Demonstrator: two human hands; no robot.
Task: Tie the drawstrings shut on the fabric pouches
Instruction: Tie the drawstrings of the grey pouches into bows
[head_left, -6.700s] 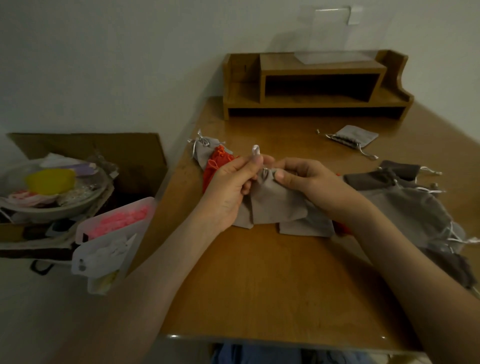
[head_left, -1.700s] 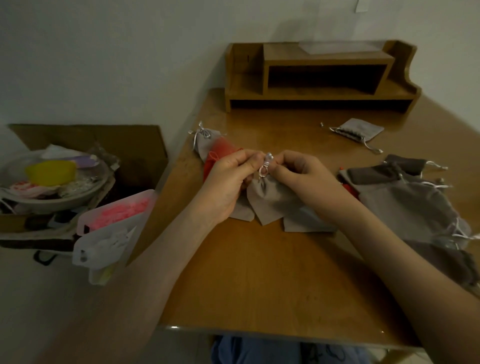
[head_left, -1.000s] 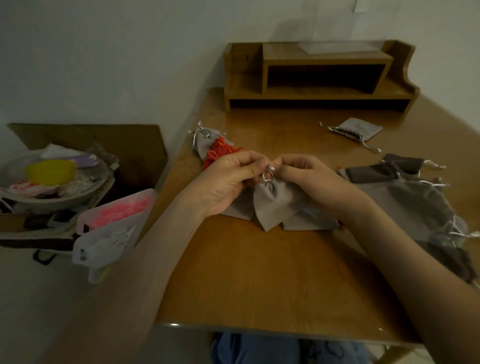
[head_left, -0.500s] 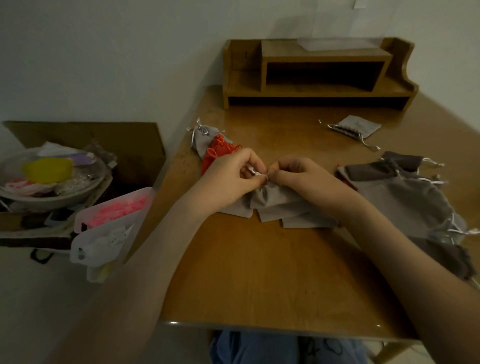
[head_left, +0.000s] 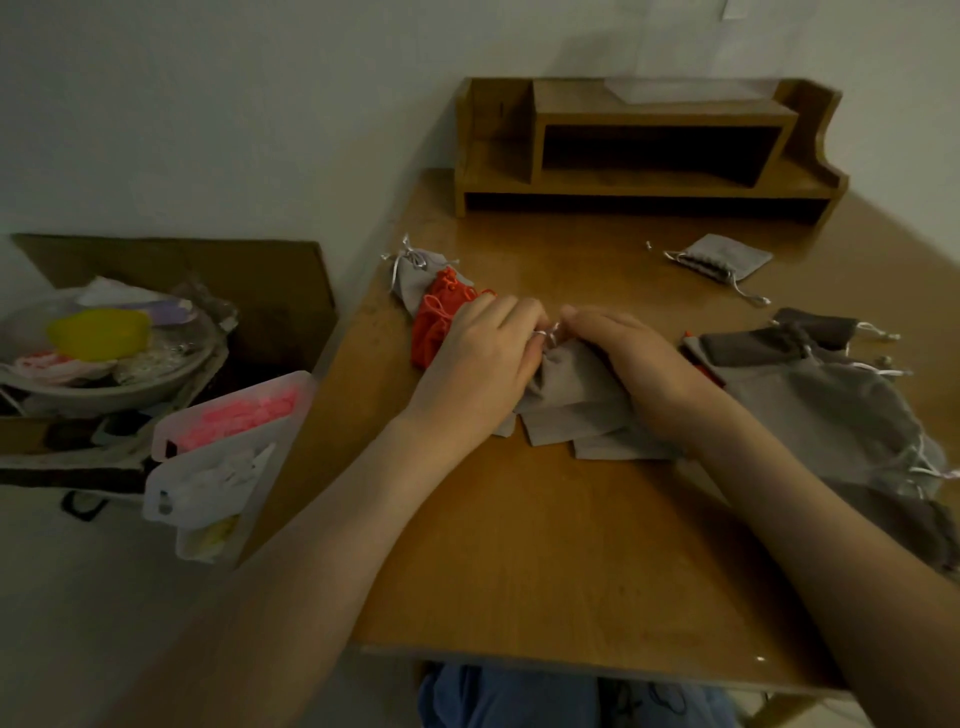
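A small grey fabric pouch (head_left: 569, 387) lies on the wooden table (head_left: 545, 561) between my hands. My left hand (head_left: 480, 358) and my right hand (head_left: 631, 358) pinch its silver drawstring (head_left: 548, 332) at the gathered neck, fingertips almost touching. Two more grey pouches lie partly under it. An orange pouch (head_left: 434, 319) and a grey pouch with a tied silver bow (head_left: 413, 270) lie left of my left hand. A small grey pouch (head_left: 724, 260) lies at the back right. A heap of larger grey pouches (head_left: 831, 405) is on the right.
A wooden desk shelf (head_left: 644, 150) stands against the wall at the table's back. Left of the table is a cardboard box (head_left: 171, 291) with a bowl of odds and ends (head_left: 104, 348) and a clear plastic case with pink pieces (head_left: 228, 431).
The pouch was held upright above the table; now both hands have lowered it flat onto the pouches beneath, still pinching the drawstring at its neck.
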